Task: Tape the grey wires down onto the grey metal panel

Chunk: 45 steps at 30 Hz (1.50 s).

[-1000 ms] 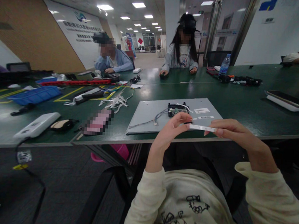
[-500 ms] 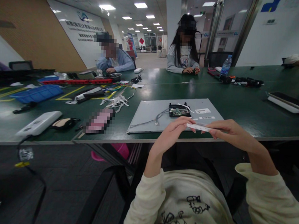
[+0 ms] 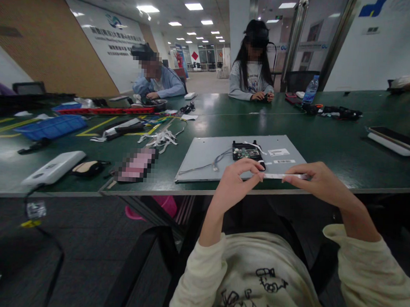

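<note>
From where I'm standing, the person sits right up at the green table, busy w/ a thin white strip. L hand pinches one end btwn thumb & forefinger; R hand has the other end, thumb underneath, fingers over the top. So both are grasping the same pc, neither free. Strip runs abt level btwn them, in the air over the near edge of the flat grey panel, approx. in front of the circuit board. Can't tell what it's made of.

To handle it well, I'd say: light pinch at the v. ends, thumbs level, just enough pull to hold it straight w/o creasing or twisting. Wrists look unsupported, so resting forearms on the table edge would prob. steady things. Fingers of L hand look close to the board's black bracket; touching or not, can't tell. Best to mind the bare components & the loose grey cable, which could snag a sleeve. Tangled white ribbons lie well off to the left, by the pink phone.
</note>
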Motion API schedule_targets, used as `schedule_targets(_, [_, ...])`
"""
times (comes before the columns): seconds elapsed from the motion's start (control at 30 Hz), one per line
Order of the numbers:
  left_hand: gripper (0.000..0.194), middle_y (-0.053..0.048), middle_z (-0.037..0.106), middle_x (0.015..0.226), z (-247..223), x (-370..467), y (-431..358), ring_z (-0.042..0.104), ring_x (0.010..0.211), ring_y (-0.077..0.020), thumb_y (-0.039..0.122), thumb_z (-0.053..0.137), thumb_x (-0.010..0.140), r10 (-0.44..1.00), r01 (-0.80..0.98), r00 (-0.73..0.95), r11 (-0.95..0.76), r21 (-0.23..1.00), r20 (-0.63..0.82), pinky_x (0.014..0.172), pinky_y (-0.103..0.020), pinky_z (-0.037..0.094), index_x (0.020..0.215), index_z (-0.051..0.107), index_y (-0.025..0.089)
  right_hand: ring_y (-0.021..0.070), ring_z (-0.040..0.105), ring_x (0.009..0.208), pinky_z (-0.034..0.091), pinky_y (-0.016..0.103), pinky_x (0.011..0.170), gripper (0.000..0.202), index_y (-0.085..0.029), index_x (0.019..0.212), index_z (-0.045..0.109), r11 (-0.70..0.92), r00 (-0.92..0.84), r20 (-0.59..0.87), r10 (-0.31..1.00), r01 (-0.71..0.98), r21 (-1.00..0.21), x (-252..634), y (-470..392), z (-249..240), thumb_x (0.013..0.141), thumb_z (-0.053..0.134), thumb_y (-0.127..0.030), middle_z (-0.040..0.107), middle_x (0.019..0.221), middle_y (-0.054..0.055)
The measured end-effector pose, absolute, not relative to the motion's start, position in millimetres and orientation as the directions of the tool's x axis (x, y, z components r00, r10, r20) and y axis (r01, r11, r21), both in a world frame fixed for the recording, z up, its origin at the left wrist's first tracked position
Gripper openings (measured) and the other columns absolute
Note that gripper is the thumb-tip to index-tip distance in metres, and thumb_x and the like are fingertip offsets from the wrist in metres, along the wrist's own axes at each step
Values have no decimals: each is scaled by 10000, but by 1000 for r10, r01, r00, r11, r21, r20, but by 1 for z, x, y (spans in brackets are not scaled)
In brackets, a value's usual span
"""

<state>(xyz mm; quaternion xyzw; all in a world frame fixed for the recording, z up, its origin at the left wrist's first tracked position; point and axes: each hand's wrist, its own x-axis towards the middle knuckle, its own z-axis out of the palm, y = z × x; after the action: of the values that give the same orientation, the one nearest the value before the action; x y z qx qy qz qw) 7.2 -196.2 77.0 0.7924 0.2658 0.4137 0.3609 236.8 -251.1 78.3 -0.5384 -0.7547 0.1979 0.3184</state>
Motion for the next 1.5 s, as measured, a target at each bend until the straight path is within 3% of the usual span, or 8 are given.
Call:
schedule_targets(0.23, [179, -52, 695, 956, 82, -1, -196, 629, 937, -187, 271, 618, 828, 747, 171, 494, -584, 793, 444, 935, -344, 436, 681, 663, 178, 130, 467, 566, 307, 250, 528, 465, -171, 780, 725, 246, -139, 207, 968, 674, -697, 243, -247, 73, 883, 485, -555, 559, 588, 3])
schedule_targets(0.43, [190, -49, 698, 934, 83, -6, -194, 633, 919, -185, 276, 612, 829, 764, 168, 481, -563, 809, 431, 926, -337, 441, 677, 666, 177, 120, 406, 593, 314, 243, 545, 442, -167, 677, 639, 248, -215, 154, 964, 532, -810, 249, -246, 74, 889, 466, -515, 458, 608, -5])
schedule_targets(0.6, [178, -51, 702, 949, 83, -10, -195, 634, 927, -194, 286, 633, 807, 781, 175, 462, -545, 820, 421, 942, -343, 431, 671, 679, 181, 128, 459, 635, 345, 239, 575, 407, -174, 757, 663, 212, -202, 122, 972, 524, -825, 253, -248, 75, 844, 542, -552, 533, 677, 5])
schedule_targets(0.83, [186, -51, 706, 942, 76, -11, -187, 636, 918, -191, 310, 649, 798, 793, 168, 448, -528, 833, 413, 945, -340, 427, 670, 683, 179, 140, 514, 650, 339, 244, 589, 447, -178, 728, 681, 132, -40, 142, 989, 672, -729, 258, -242, 70, 779, 604, -616, 591, 681, 0])
schedule_targets(1.17, [227, -60, 700, 1001, 63, -11, -174, 618, 1001, -206, 348, 600, 841, 799, 147, 482, -478, 866, 360, 973, -340, 418, 739, 709, 177, 170, 562, 756, 418, 253, 669, 382, -184, 814, 670, 217, -109, 188, 976, 539, -814, 267, -237, 62, 836, 543, -544, 626, 783, 15])
schedule_targets(1.3, [256, -60, 695, 1046, 66, -11, -177, 611, 1028, -213, 375, 583, 860, 804, 160, 465, -489, 858, 372, 993, -341, 407, 751, 713, 183, 200, 611, 819, 445, 273, 704, 380, -190, 886, 700, 247, -89, 243, 966, 598, -763, 266, -238, 63, 834, 564, -542, 690, 868, 34])
schedule_targets(1.5, [442, -61, 702, 1012, 65, -10, -178, 609, 1031, -209, 446, 407, 954, 813, 201, 391, -532, 823, 431, 976, -331, 411, 775, 714, 183, 246, 657, 865, 460, 339, 761, 323, -213, 981, 737, 262, 0, 444, 896, 807, -529, 259, -241, 63, 849, 582, -464, 727, 980, 57])
